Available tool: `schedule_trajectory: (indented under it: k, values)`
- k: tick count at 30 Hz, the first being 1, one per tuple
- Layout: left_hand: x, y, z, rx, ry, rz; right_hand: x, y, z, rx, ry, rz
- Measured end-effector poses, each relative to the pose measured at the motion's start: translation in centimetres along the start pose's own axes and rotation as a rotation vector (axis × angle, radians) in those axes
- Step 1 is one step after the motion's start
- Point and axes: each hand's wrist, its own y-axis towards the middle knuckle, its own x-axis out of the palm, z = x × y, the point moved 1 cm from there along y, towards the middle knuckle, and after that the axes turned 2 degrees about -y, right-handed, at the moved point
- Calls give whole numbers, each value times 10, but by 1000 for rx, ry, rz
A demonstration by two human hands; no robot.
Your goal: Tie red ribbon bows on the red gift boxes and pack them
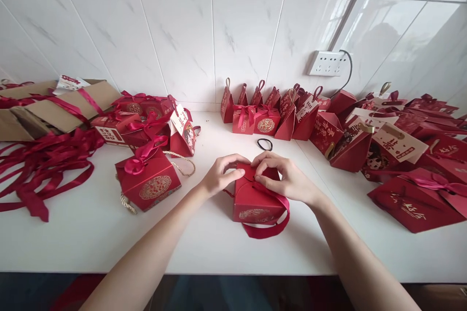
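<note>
A red gift box [257, 204] with a gold round emblem on its front stands on the white table before me. My left hand [225, 172] grips its upper left edge, thumb on top and fingers curled behind. The thumb and forefinger of my right hand [279, 175] pinch a dark red ribbon [285, 214] at the top of the box. From there the ribbon loops down the right side and across the table in front. The far side of the box is hidden by my hands.
Loose ribbons [44, 170] and an open cardboard carton [62, 109] lie at the left, near a box with cord handles [148, 182]. Triangular boxes [286, 121] line the tiled wall; more boxes [419, 199] crowd the right. A black hair tie [264, 148] lies beyond my hands.
</note>
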Motion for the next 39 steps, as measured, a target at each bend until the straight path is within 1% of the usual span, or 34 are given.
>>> schedule_trajectory:
  k: [6, 10, 13, 15, 20, 25, 28, 30, 34, 39]
  values:
    - [0, 0, 0, -13, -14, 8, -1, 0, 0, -21, 12, -11]
    - [0, 0, 0, -4, -7, -2, -1, -1, -2, -52, -34, -6]
    - [0, 1, -1, 0, -19, -1, -3, -1, -7, -30, -82, 6]
    - [0, 1, -1, 3, -19, 4, -6, -1, -12, -11, -155, -19]
    - [1, 1, -1, 6, -24, 0, -12, 3, -30, -11, -414, -132]
    - [2, 1, 0, 11, -39, -9, -4, 9, -41, 41, -701, -154]
    - [3, 1, 1, 8, -45, -11, -2, 11, -43, 81, -785, -178]
    - [3, 2, 1, -6, -39, -4, -3, 11, -42, 96, -776, -173]
    - [4, 2, 1, -25, -26, 3, -5, 6, -38, 121, -669, -95]
    - [5, 4, 0, -2, -40, 15, 1, 1, -38, 191, -620, -34]
